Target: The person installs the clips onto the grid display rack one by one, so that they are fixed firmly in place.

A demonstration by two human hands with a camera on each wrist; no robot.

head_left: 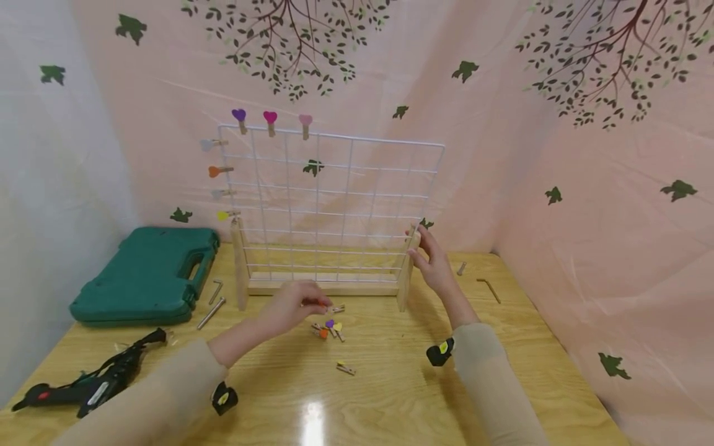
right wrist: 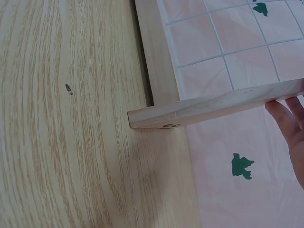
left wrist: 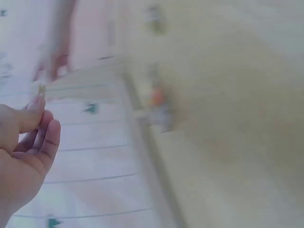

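Note:
My left hand [head_left: 295, 303] pinches a small wooden clothespin [left wrist: 42, 89] between thumb and fingertips; its wooden end sticks out past them in the left wrist view. Below that hand lies a small heap of clothespins with orange, purple and yellow hearts [head_left: 330, 324]. My right hand [head_left: 436, 263] holds the right wooden post [head_left: 409, 266] of a stand, fingers round its upper part. A white wire grid [head_left: 334, 165] stands upright between the posts. Heart clothespins, among them a purple one [head_left: 239, 116] and an orange one [head_left: 214, 171], are clipped along its top and left edges.
A green case [head_left: 147, 272] lies at the left, with a hex key [head_left: 215, 291] and a long bolt [head_left: 211, 313] beside it. Nearer is a black glue gun [head_left: 111, 375]. A single clothespin [head_left: 346, 369] lies in front; another hex key [head_left: 491, 290] and a bolt [head_left: 461, 268] lie right.

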